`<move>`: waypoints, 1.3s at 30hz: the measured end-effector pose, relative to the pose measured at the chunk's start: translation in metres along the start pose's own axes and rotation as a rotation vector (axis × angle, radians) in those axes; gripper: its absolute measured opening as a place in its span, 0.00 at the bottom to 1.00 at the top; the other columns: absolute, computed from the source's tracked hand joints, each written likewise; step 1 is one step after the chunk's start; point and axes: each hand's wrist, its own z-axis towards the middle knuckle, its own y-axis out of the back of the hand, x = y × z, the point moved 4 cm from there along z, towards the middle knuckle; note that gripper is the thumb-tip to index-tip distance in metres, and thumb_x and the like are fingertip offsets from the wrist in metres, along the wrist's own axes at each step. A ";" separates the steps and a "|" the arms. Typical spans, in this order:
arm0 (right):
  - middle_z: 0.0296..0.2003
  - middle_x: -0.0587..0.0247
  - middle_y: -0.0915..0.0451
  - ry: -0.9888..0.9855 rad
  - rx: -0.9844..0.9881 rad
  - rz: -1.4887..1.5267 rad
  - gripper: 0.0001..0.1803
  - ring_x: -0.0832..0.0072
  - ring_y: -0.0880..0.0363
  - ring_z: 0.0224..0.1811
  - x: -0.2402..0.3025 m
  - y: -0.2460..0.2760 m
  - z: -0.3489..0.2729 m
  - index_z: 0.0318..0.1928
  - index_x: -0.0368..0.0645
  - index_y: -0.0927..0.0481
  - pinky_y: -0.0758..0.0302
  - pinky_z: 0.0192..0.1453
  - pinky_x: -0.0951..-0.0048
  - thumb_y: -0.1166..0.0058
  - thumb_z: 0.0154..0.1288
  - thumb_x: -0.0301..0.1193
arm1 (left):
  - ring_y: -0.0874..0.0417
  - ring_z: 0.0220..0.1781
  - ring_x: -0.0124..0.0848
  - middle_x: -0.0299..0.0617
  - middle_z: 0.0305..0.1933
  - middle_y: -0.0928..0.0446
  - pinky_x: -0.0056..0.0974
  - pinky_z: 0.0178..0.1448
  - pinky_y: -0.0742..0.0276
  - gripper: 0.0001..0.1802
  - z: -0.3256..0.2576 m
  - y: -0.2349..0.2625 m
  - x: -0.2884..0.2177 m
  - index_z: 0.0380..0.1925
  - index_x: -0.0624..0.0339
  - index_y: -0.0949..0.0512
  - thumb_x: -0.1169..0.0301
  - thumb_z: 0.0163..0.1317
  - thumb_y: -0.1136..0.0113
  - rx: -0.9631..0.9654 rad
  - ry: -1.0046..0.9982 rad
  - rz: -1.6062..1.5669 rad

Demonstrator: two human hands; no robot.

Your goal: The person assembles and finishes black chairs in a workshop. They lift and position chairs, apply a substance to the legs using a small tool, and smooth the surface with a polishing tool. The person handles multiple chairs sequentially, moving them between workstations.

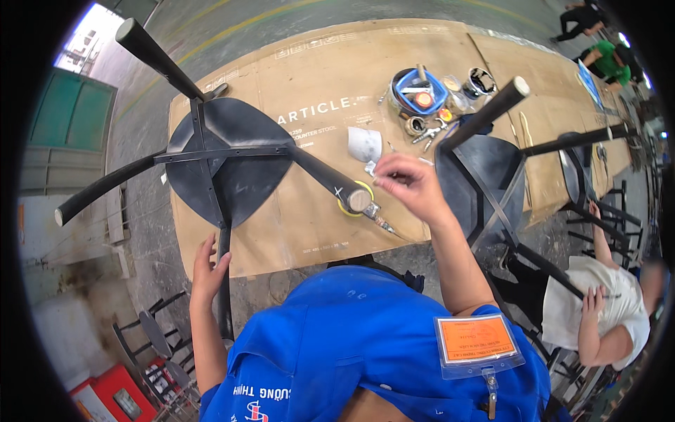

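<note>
At ten o'clock I see the upturned stool [246, 191], four legs [320, 174] attached; I can't tell what's left. My left hand [205, 273] is spread beside one; the right hand's [416, 188] grip is unclear.

From my distant place, I see in the head view a black stool [256, 184] lying upside down on a cardboard sheet [281, 246], with the left hand [207, 273] loosely opened at its nearest leg [225, 299]. The right hand [409, 184] is raised near a curved white sheet [364, 144], its fingers bent together, and I cannot tell if they hold the small white scrap [370, 168] beside them.
</note>
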 end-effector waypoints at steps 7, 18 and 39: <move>0.35 0.62 0.24 0.225 -0.081 -0.381 0.08 0.68 0.23 0.38 0.027 -0.031 -0.038 0.30 0.39 0.20 0.26 0.40 0.73 0.37 0.46 0.18 | 0.26 0.53 0.39 0.49 0.61 0.34 0.40 0.51 0.26 0.36 0.010 -0.020 -0.030 0.64 0.54 0.37 0.68 0.54 0.36 0.173 -0.196 -0.057; 0.34 0.67 0.28 -0.006 -0.068 -0.206 0.14 0.81 0.26 0.34 0.003 -0.032 -0.029 0.34 0.39 0.23 0.28 0.36 0.79 0.33 0.45 0.19 | 0.26 0.49 0.37 0.46 0.59 0.34 0.38 0.45 0.26 0.38 0.007 -0.030 -0.029 0.65 0.55 0.39 0.67 0.54 0.35 0.252 -0.295 -0.064; 0.41 0.64 0.24 -0.349 0.212 0.426 0.24 0.80 0.24 0.37 -0.029 -0.034 -0.014 0.52 0.40 0.27 0.25 0.36 0.79 0.38 0.53 0.21 | 0.25 0.49 0.37 0.47 0.60 0.35 0.41 0.47 0.25 0.40 0.004 -0.028 -0.036 0.66 0.52 0.40 0.67 0.53 0.35 0.241 -0.297 -0.002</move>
